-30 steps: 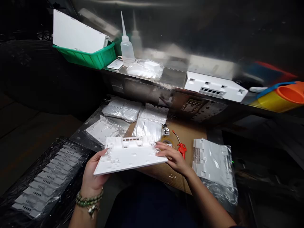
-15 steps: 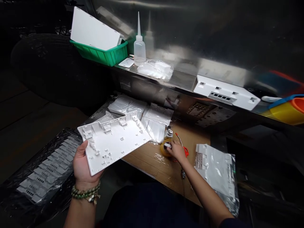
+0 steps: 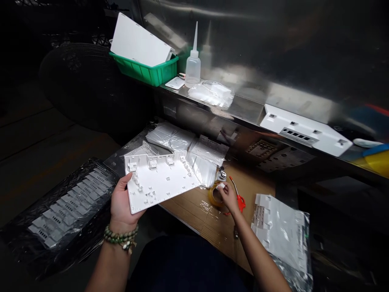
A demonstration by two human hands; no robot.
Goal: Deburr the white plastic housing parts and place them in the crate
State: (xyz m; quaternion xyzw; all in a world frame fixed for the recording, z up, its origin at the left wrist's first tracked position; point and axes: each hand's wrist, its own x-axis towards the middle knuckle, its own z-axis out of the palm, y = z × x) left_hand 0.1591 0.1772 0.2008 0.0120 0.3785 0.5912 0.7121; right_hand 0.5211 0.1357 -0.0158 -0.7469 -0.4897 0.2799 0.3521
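Observation:
My left hand [image 3: 125, 202] grips a white plastic housing panel [image 3: 162, 180] by its left edge. The panel is tilted, with its clips and small posts facing up. Over the roll of yellowish tape [image 3: 215, 198], my right hand [image 3: 228, 195] pinches a small white piece [image 3: 221, 186], perhaps a folded cloth; its kind is hard to tell. Just behind the roll stands a small bottle with a metal top [image 3: 222, 175]. An air blow gun with a red handle [image 3: 241, 202] lies right beside my right hand, partly covered by it.
Bagged panels [image 3: 282, 231] lie at the right, with a bagged row of slotted white parts [image 3: 73, 205] at the left. On the steel shelf [image 3: 246, 108] are a green bin [image 3: 148, 75], a squeeze bottle [image 3: 193, 71] and a white housing [image 3: 306, 129]. Cardboard [image 3: 194, 211] covers the bench.
My right hand has lifted slightly out of the tape roll with the white piece between its fingers. My left hand has tilted the panel a little. The whole view has shifted.

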